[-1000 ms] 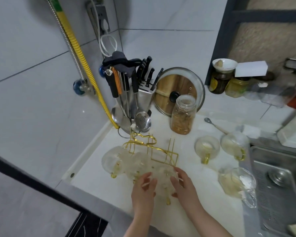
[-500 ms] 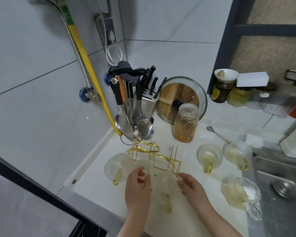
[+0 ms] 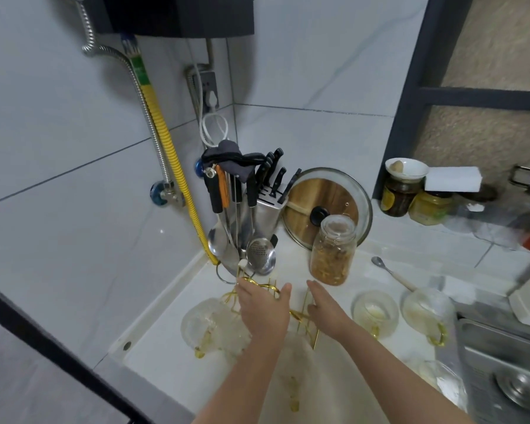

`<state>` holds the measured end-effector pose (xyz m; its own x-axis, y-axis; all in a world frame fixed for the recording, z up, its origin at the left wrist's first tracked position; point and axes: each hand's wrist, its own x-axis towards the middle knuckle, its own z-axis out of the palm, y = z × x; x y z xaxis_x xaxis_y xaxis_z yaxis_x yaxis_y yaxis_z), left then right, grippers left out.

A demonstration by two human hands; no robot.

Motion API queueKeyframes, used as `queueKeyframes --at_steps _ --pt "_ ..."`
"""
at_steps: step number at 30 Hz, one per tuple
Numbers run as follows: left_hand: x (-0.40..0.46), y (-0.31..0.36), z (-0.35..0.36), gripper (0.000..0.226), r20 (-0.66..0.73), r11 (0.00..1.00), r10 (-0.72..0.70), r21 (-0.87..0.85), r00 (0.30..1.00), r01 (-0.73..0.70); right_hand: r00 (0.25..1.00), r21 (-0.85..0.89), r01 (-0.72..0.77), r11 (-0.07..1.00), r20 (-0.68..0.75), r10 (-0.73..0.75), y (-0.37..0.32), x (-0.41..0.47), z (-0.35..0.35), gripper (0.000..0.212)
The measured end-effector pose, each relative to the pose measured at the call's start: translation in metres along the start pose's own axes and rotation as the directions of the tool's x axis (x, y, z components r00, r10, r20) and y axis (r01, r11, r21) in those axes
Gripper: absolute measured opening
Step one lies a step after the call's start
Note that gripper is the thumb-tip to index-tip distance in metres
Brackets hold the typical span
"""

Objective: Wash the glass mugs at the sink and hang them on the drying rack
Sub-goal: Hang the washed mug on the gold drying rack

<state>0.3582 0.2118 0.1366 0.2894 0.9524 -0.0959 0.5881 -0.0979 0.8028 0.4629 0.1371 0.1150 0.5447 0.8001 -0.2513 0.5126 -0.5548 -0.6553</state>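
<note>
Gold rack [image 3: 300,316] upright, long axis left-right

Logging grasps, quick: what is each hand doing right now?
Left hand: grips the top of the gold rack.
Right hand: open, fingers straight, against the rack's right side; holds nothing.
</note>
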Motion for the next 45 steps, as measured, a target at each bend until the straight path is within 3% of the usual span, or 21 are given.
queueKeyframes --at_steps 4,8,12,16,19,23,33,41,45 --pt "0.0 0.004 0.004 0.102 -0.045 1.0 -0.016 0.003 0.999 0.017 0.999 0.029 0.02 0.999 0.025 -0.02 0.013 -0.001 -0.004 0.059" --pt "0.002 0.003 0.003 0.097 -0.002 0.999 -0.02 -0.042 1.0 0.02 1.0 0.286 -0.002 0.958 -0.023 0.009 0.019 -0.006 -0.012 0.052" --pt "0.009 -0.01 -0.004 0.094 0.113 0.988 0.073 -0.146 0.991 -0.056 0.991 0.498 -0.03 0.867 -0.1 0.092 0.033 -0.015 -0.018 0.043" --pt "0.017 -0.019 -0.02 0.094 0.276 0.976 0.13 -0.207 0.952 -0.073 0.989 0.604 -0.061 0.795 -0.072 0.131 0.048 -0.023 -0.016 0.034" --pt "0.02 -0.023 -0.028 0.093 0.403 0.96 0.158 -0.277 0.901 -0.045 0.994 0.575 -0.053 0.816 -0.045 0.096 0.052 -0.027 -0.014 0.03" --pt "0.023 -0.029 -0.035 0.086 0.466 0.945 0.183 -0.326 0.866 -0.024 0.998 0.575 -0.017 0.818 -0.042 0.05 0.048 -0.026 -0.014 0.028" --pt "0.033 -0.024 -0.048 0.071 0.572 0.921 0.289 -0.384 0.767 -0.06 0.969 0.337 0.173 0.925 -0.225 -0.099 0.015 -0.017 -0.025 0.026" --pt "0.055 -0.026 -0.063 0.036 0.707 0.944 0.286 -0.322 0.647 -0.066 0.966 0.262 0.258 0.93 -0.07 -0.248 -0.023 0.001 -0.025 0.034" --pt "0.059 -0.032 -0.067 0.026 0.66 0.943 0.295 -0.316 0.691 -0.1 0.975 0.277 0.222 0.935 -0.065 -0.212 -0.026 0.008 -0.019 0.028"
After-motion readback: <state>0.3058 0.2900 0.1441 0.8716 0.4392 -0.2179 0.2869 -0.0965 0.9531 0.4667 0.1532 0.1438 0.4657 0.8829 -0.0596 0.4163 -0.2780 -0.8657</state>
